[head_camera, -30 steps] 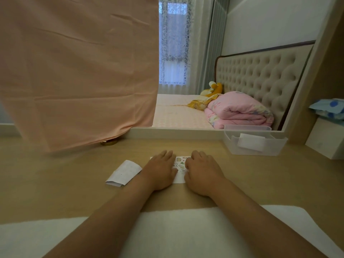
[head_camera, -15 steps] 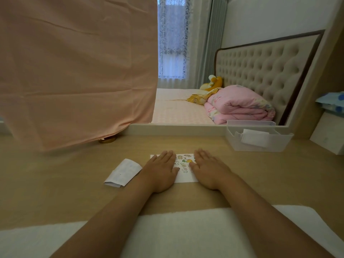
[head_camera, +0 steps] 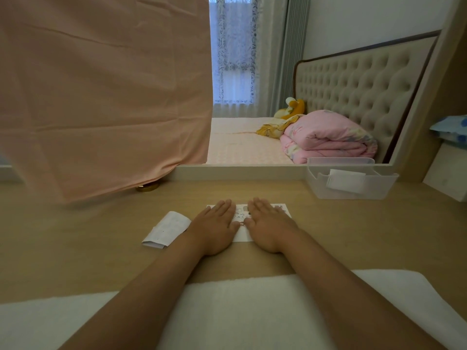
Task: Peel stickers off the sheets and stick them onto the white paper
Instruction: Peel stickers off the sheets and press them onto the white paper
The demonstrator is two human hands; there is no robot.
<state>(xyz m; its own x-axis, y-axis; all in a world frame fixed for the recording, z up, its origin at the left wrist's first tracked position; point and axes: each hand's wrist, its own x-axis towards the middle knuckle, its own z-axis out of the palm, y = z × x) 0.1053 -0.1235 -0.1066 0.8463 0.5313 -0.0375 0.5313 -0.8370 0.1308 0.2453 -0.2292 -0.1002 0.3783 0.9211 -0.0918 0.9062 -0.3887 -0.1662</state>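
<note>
White stickered paper point(head_camera: 242, 234) under flat left hand point(head_camera: 214, 229) and right hand point(head_camera: 269, 229)

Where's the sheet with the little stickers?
The sheet lies flat on the desk, centre of the head view, under the left hand and right hand; a folded white paper sits just left of it.

On the table point(head_camera: 75, 248), the left hand point(head_camera: 214, 228) and right hand point(head_camera: 270, 228) lie flat side by side on a sheet point(head_camera: 241, 215), with a folded paper point(head_camera: 166, 229) just left of the left hand. A bin point(head_camera: 353, 190) stands at the table's far right with a slip point(head_camera: 345, 180) in it, and a cloth point(head_camera: 101, 97) hangs over the far left. Behind the table lies a bed point(head_camera: 240, 142), with a folded quilt point(head_camera: 328, 137) on its right side against the headboard point(head_camera: 353, 84).
</note>
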